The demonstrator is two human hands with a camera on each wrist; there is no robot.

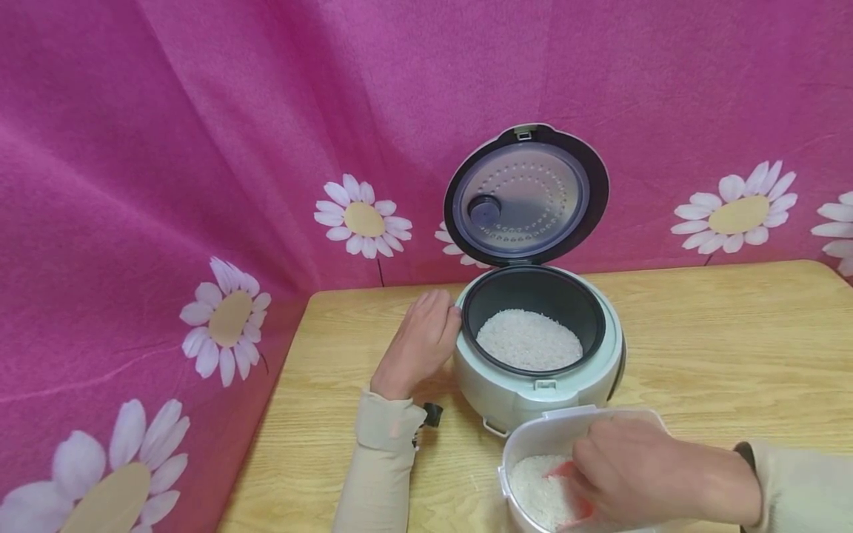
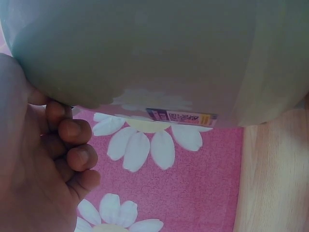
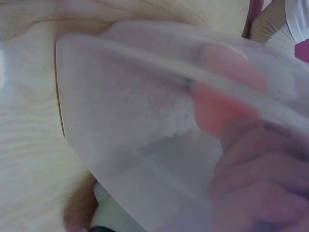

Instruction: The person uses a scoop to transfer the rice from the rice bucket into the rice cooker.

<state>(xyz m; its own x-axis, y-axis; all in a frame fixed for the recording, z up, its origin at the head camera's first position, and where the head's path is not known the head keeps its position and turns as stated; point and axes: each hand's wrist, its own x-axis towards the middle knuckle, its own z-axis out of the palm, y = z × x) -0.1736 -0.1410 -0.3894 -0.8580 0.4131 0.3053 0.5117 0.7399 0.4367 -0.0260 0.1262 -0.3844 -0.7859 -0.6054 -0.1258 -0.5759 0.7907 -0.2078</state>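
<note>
The rice cooker [image 1: 493,392] is pale green, its lid [image 1: 523,196] raised and white rice [image 1: 529,340] in its dark inner pot [image 1: 486,296]. My left hand [image 1: 423,337] rests against the cooker's left side. In the left wrist view, its loosely curled fingers [image 2: 79,157] lie by the cooker's wall [image 2: 159,58]. Down at the lower right, my right hand [image 1: 633,470] reaches into a translucent plastic container [image 1: 576,420] and grips a red scoop [image 1: 564,469] in the rice [image 1: 540,496] there. The right wrist view shows the scoop [image 3: 224,111] blurred through the container's wall; the hand covers its handle.
The container stands just in front of the cooker on the wooden table [image 1: 720,348]. A pink cloth [image 1: 400,89] with white daisies hangs behind the table and along its left side. A small black item [image 1: 432,414] sits beside my left cuff.
</note>
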